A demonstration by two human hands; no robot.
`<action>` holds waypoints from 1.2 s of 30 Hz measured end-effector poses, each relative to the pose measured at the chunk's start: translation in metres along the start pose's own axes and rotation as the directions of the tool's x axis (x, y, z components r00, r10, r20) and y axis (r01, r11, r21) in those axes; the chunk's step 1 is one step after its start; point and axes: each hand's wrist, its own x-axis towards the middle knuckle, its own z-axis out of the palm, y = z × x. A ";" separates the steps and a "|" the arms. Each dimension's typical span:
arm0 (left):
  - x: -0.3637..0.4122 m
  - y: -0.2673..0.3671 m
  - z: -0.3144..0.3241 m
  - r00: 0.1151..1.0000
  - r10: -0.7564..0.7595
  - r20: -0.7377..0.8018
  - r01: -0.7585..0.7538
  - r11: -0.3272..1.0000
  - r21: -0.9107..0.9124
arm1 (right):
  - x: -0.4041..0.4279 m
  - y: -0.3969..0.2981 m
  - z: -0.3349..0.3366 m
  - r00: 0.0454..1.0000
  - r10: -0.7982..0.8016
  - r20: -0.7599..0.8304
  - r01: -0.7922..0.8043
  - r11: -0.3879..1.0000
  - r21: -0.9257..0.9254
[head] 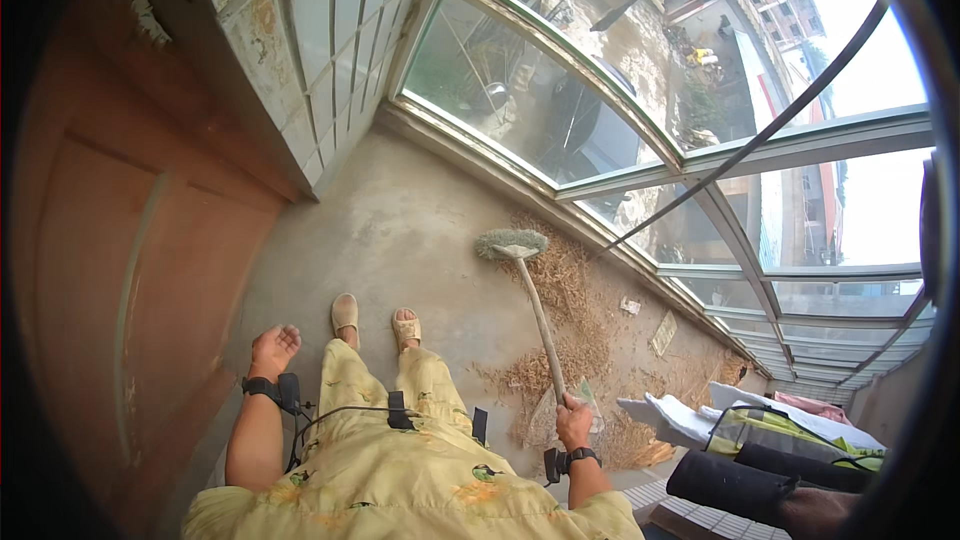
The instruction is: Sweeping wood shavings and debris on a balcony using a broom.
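Observation:
My right hand (575,424) is closed around the end of a long wooden handle (541,319). The handle runs forward to a grey-green bristled broom head (511,244), which appears to rest on the concrete floor (360,225) at the edge of a brown litter pile (562,277), perhaps dry husks or shavings. More such litter (551,360) spreads nearer to me, by a crumpled clear plastic bag (551,416) partly hidden behind my right hand. On the other side, my left hand (276,349) hangs beside my leg, fingers loosely apart, holding nothing.
A framed glass window wall (562,191) borders the floor at the front right. Across it slants a dark cable or pole (757,142). A brown wooden door (97,277) and tiled wall (322,22) stand left. Hanging clothes (780,427) fill the lower right. Flat scraps (663,334) lie nearby.

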 end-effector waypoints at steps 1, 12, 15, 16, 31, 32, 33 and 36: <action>0.004 0.009 0.004 1.000 0.003 0.016 -0.004 0.999 0.032 | -0.013 -0.002 0.002 1.000 0.017 -0.008 -0.017 1.000 0.002; 0.032 0.040 0.041 0.999 0.030 0.018 -0.034 0.962 0.272 | 0.004 -0.096 0.012 0.997 0.051 0.052 -0.060 0.983 0.175; 0.026 0.031 0.056 0.997 0.076 -0.032 -0.061 0.939 0.339 | 0.049 -0.111 0.024 0.982 -0.188 0.020 0.182 0.969 0.169; 0.020 0.028 0.059 0.997 0.070 -0.020 -0.060 0.942 0.329 | 0.064 -0.125 0.025 0.979 -0.180 0.093 0.165 0.975 0.147; -0.012 -0.042 0.139 0.982 0.095 -0.161 -0.031 0.933 0.358 | 0.176 -0.030 0.049 0.968 -0.095 0.232 0.014 0.946 0.325; -0.012 -0.051 0.160 0.980 0.113 -0.161 -0.037 0.911 0.412 | 0.175 -0.009 0.048 0.967 -0.025 0.253 -0.065 0.938 0.341; -0.013 -0.057 0.179 0.978 0.134 -0.160 -0.045 0.884 0.465 | 0.172 0.008 0.047 0.960 0.043 0.276 -0.144 0.923 0.358; -0.010 -0.074 0.223 0.984 0.147 -0.103 -0.065 0.830 0.554 | 0.158 0.042 0.028 0.937 0.175 0.301 -0.296 0.856 0.425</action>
